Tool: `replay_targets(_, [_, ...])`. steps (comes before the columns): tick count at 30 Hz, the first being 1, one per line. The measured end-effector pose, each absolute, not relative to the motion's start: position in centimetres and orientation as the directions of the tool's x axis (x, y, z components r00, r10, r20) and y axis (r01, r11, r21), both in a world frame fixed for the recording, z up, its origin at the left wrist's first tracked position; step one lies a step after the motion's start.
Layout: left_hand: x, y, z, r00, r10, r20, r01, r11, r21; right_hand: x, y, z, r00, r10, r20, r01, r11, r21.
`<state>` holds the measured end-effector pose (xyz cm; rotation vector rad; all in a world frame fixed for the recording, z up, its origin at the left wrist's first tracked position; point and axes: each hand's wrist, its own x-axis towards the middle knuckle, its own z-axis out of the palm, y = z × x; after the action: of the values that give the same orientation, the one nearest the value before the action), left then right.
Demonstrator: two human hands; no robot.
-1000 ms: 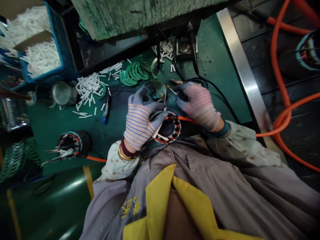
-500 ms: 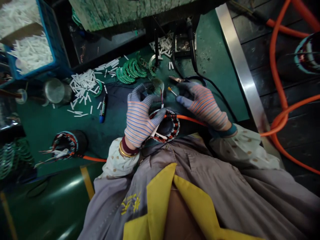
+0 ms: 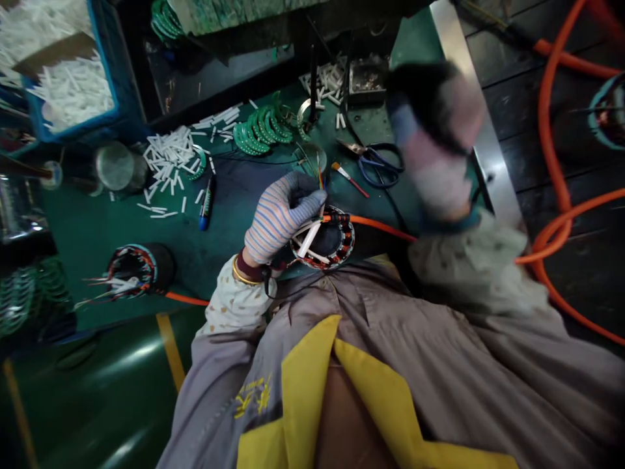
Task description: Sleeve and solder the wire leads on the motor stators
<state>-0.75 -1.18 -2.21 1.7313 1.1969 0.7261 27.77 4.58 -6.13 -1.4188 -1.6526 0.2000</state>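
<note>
Left-hand grip [image 3: 280, 218] apparently on wound stator [image 3: 344, 242]

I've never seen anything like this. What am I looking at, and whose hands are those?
This picture comes from a camera worn on a person's head, looking down, so the grey work coat at the bottom is their own. No machine is involved: these are two gloved human hands. The left hand rests on the white-sleeved wires of a round wound motor stator, which has an orange cable attached. The right hand is raised and blurred, so I cannot tell whether it holds anything. On the green workbench lie scissors, a small brush, loose white tubes and green rings. More tubes fill a blue crate.
</note>
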Motion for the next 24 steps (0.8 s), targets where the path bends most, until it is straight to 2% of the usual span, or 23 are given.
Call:
replay_targets(2, [-0.5, -1.4, -2.8, 0.332, 0.943, 0.034, 0.424, -0.181, 0.887, 26.4, -1.5, -6.4, -0.005, 0.773, 0.634, 0.783, 0.398, -0.479])
replay_targets(4, [-0.2, -1.7, -3.2, 0.293, 0.951, 0.097, 0.427, -0.221, 0.877, 24.6, -5.8, -6.9, -0.087, 0.759, 0.645, 0.786, 0.451, -0.424])
replay_targets(6, [0.2, -2.0, -3.3, 0.268, 0.954, 0.137, 0.419, -0.243, 0.875, 23.1, -7.3, -7.5, -0.087, 0.763, 0.641, 0.775, 0.456, -0.438])
replay_targets(9, [0.5, -2.3, -3.3, 0.265, 0.957, 0.115, 0.412, -0.221, 0.884, 21.8, -6.0, -8.1, -0.040, 0.764, 0.644, 0.746, 0.451, -0.489])
replay_targets(12, [0.8, -2.5, -3.3, 0.206, 0.972, 0.113, 0.460, -0.199, 0.865, 21.3, -4.0, -8.6, -0.052, 0.758, 0.650, 0.758, 0.454, -0.468])
replay_targets(14, [0.9, -2.6, -3.3, 0.168, 0.965, 0.203, 0.545, -0.263, 0.796, 21.4, -3.4, -9.1, -0.021, 0.716, 0.698, 0.781, 0.447, -0.435])
replay_targets(17, [0.8, -2.4, -2.8, 0.216, 0.928, 0.303, 0.736, -0.359, 0.575, 22.2, -4.1, -9.9, 0.033, 0.575, 0.818, 0.758, 0.519, -0.395])
replay_targets(20, [0.3, -1.4, -2.3, 0.343, 0.907, 0.246, 0.801, -0.419, 0.428, 23.6, -6.1, -11.1, 0.014, 0.490, 0.872, 0.684, 0.631, -0.366])
replay_targets(24, [-0.3, 0.4, -1.9, 0.393, 0.917, 0.066, 0.837, -0.386, 0.387, 25.2, -8.1, -13.2, -0.161, 0.630, 0.760, 0.654, 0.645, -0.396])
